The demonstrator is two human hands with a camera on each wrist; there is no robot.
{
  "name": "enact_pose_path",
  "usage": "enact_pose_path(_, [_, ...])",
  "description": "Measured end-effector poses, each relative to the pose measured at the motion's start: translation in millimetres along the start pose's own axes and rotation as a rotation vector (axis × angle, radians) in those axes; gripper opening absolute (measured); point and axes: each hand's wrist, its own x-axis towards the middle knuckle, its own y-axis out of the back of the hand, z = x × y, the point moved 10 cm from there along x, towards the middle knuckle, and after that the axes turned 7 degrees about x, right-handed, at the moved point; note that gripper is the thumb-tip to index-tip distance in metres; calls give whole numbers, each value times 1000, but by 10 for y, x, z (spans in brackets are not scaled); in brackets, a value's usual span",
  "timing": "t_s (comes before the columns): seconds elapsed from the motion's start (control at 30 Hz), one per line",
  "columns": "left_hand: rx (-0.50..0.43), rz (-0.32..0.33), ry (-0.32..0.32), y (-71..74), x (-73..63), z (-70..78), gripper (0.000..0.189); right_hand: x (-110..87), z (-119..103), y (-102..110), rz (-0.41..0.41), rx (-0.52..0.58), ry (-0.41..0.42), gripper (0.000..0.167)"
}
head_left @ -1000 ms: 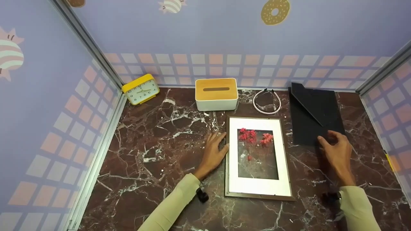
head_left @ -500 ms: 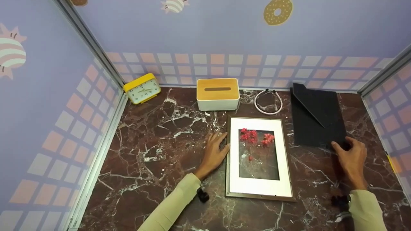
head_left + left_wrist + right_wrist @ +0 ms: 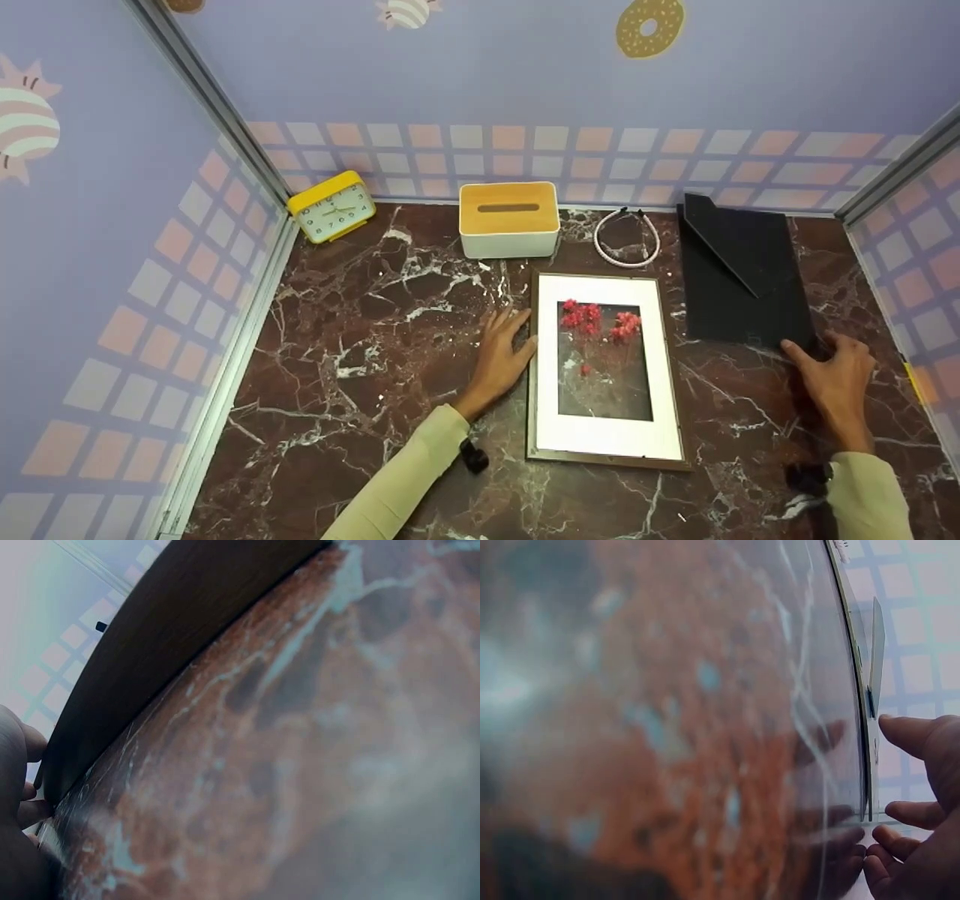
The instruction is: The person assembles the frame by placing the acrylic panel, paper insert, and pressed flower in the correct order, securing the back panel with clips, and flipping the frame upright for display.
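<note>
My left hand (image 3: 499, 360) rests on the marble tabletop with its fingers and thumb against the left edge of a picture frame (image 3: 532, 442). The frame lies flat, with a white mat and red dried flowers (image 3: 581, 318) behind its dark window. At the lower right corner of a black frame backing board (image 3: 727, 319) is my right hand (image 3: 838, 382), thumb at the bottom edge and fingers by the right side. The right wrist view shows thumb and fingers (image 3: 907, 814) spread apart beside the board's edge. A folded stand flap (image 3: 720, 244) lies on the board.
Behind the picture frame stand a tissue box (image 3: 510, 225) with a wooden lid and a white headband (image 3: 626, 262). A yellow alarm clock (image 3: 332, 208) sits in the back left corner. Walls (image 3: 480, 90) enclose the table on the left, back and right.
My right hand has moved right and toward me, from the board's lower edge to its lower right corner. The left hand and picture frame stay in place.
</note>
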Motion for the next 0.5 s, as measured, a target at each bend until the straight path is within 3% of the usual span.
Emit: enact_pose_path(0.5, [5, -8, 16, -12, -15, -11, 52, -51, 21, -81, -88, -130, -46, 98])
